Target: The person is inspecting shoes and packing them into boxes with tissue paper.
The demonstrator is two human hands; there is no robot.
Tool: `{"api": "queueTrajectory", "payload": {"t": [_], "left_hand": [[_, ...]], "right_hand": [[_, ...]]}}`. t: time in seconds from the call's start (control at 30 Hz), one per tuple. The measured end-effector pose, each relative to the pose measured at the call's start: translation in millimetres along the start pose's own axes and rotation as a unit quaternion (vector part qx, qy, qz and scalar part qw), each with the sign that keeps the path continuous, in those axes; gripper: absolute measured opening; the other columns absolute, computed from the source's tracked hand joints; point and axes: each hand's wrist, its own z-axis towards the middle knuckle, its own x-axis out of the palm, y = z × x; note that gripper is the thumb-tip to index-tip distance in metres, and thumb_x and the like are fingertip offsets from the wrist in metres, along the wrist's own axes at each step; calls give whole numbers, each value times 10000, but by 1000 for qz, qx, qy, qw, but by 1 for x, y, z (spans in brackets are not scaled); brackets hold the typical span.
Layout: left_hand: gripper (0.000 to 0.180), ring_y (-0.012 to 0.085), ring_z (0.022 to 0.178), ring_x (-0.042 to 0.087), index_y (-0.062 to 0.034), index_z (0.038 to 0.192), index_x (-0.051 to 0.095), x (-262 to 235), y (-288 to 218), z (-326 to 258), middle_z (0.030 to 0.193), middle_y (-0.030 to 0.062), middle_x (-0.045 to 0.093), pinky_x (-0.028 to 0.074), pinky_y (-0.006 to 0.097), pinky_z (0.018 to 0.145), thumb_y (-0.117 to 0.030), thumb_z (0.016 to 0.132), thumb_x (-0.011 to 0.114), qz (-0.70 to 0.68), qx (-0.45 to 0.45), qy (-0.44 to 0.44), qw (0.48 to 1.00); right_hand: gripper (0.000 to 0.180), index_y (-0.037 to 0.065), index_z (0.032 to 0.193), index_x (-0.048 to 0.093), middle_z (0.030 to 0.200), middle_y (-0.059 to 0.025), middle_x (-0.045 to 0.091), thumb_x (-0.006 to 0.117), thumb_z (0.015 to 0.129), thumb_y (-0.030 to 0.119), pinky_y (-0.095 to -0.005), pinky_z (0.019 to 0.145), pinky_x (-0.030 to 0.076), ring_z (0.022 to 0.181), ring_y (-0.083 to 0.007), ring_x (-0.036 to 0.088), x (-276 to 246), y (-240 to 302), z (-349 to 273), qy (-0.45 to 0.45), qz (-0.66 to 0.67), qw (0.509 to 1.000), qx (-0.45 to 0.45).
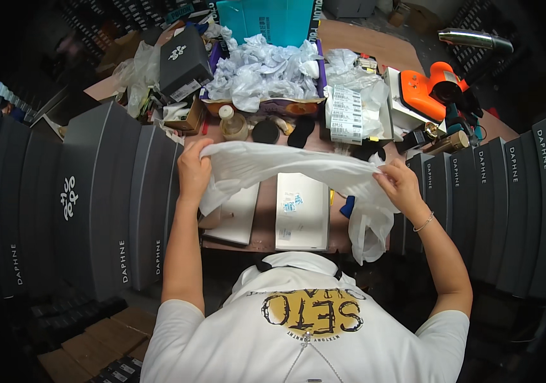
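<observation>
A thin white sheet of tissue paper (286, 156) is stretched between my two hands, above the table's near part. My left hand (194, 171) pinches its left end, and my right hand (400, 185) grips the other end. From the right hand a loose crumpled part of the sheet hangs down. Beneath it lies a white open shoebox half (302, 230) with small blue-and-white sachets (291, 204) inside. To its left rests another white-lined box part (238, 223) with a beige object (211, 218) on it, partly covered by the paper and too hidden to name.
Tall rows of dark grey shoeboxes (97, 198) stand on the left and more shoeboxes (496, 191) on the right. Behind are a carton of crumpled paper (263, 70), a glass bottle (233, 124), barcode label sheets (346, 115) and an orange device (423, 96).
</observation>
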Motion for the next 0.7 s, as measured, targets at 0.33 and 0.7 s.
{"api": "queueTrajectory", "payload": {"t": [0.33, 0.7], "left_hand": [[281, 308, 825, 632, 29, 972, 649, -16, -23, -12, 884, 154, 641, 488, 334, 763, 30, 724, 517, -42, -61, 59, 996], [282, 330, 814, 626, 28, 985, 654, -43, -28, -52, 881, 179, 629, 481, 350, 747, -8, 716, 577, -59, -103, 318, 941]], "right_hand": [[538, 116, 1229, 540, 1312, -148, 457, 724, 724, 98, -468, 1011, 330, 1197, -343, 433, -45, 41, 24, -6, -79, 989, -128], [204, 56, 937, 628, 988, -157, 633, 667, 811, 211, -466, 940, 408, 1021, -314, 576, 78, 8, 64, 241, -139, 956, -96]]}}
